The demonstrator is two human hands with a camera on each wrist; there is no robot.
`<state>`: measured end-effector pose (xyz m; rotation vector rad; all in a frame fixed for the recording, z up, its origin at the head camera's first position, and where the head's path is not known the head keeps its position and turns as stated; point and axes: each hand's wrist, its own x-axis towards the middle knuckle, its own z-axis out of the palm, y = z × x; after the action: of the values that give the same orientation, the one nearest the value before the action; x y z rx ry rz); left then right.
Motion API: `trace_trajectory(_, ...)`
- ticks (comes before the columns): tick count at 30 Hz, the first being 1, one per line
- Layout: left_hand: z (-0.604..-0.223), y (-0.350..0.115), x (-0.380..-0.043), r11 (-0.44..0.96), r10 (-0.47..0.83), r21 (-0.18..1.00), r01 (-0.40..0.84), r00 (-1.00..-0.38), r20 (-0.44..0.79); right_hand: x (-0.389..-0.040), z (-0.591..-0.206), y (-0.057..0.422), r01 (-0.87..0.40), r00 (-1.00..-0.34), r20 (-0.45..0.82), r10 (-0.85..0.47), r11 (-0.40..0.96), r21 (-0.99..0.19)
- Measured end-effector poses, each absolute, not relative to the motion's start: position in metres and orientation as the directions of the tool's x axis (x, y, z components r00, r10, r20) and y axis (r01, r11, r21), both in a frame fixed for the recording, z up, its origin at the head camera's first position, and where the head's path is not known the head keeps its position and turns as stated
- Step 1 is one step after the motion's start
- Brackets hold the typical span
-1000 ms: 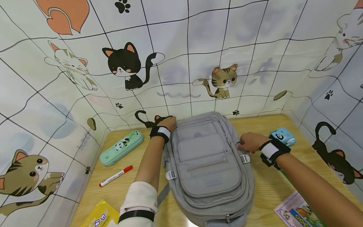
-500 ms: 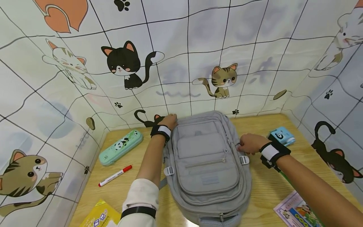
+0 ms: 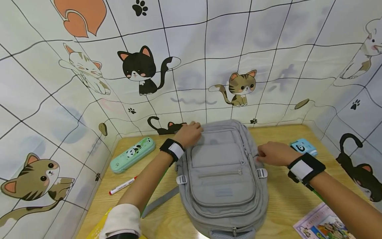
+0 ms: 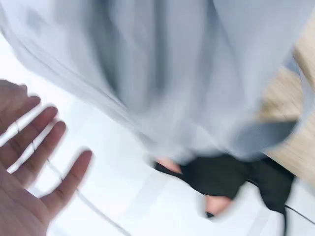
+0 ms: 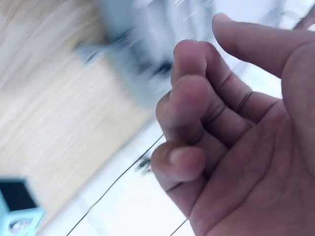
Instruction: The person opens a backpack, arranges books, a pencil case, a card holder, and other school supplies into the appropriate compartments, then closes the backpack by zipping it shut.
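Observation:
A grey backpack point(image 3: 223, 156) lies on the table, its front pocket facing up. My left hand point(image 3: 188, 135) is at its upper left corner in the head view. The left wrist view shows that hand point(image 4: 34, 162) with fingers spread, nothing between them, apart from the blurred grey fabric point(image 4: 172, 64). By the upper right side of the bag is my right hand point(image 3: 274, 153). In the right wrist view its fingers point(image 5: 187, 98) are loosely curled around nothing, with the thumb held apart from them.
Left of the bag lie a green panda pencil case point(image 3: 133, 155), a red-and-white marker point(image 3: 123, 186) partly behind my forearm, and a yellow packet point(image 3: 99, 229). To the right are a small blue panda pack point(image 3: 303, 147) and a colourful booklet point(image 3: 325, 220). A cat-print cloth point(image 3: 191, 76) stands behind.
My left hand has let go of the bag's upper left edge and moved right, its fingers spreading. The right hand has loosened from the right side. The head view has shifted slightly.

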<state>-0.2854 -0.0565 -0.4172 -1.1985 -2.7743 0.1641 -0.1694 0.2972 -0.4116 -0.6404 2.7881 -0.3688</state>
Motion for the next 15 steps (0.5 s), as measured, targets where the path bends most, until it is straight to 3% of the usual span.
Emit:
trace_trajectory(4,-0.412,-0.035,-0.226,0.384,0.923,-0.126,0.915,-0.376,0.084,-0.146,-0.408,0.279,-0.521,-0.782,-0.141,-0.607,0.76,-0.389)
trace_trajectory(8,-0.427,-0.022,-0.168,0.138,0.99,0.04,0.99,-0.139,0.035,-0.125,-0.421,0.259,-0.595,-0.625,-0.146,-0.766,0.59,-0.545)
trace_trajectory(12,-0.447,-0.022,-0.13,0.026,1.0,0.254,0.967,-0.021,-0.019,-0.112,-0.432,0.246,-0.566,-0.475,-0.143,-0.869,0.425,-0.706)
trace_trajectory(15,-0.457,-0.026,-0.119,0.005,1.0,0.301,0.953,0.0,-0.015,-0.105,-0.438,0.239,-0.524,-0.388,-0.141,-0.911,0.344,-0.779)
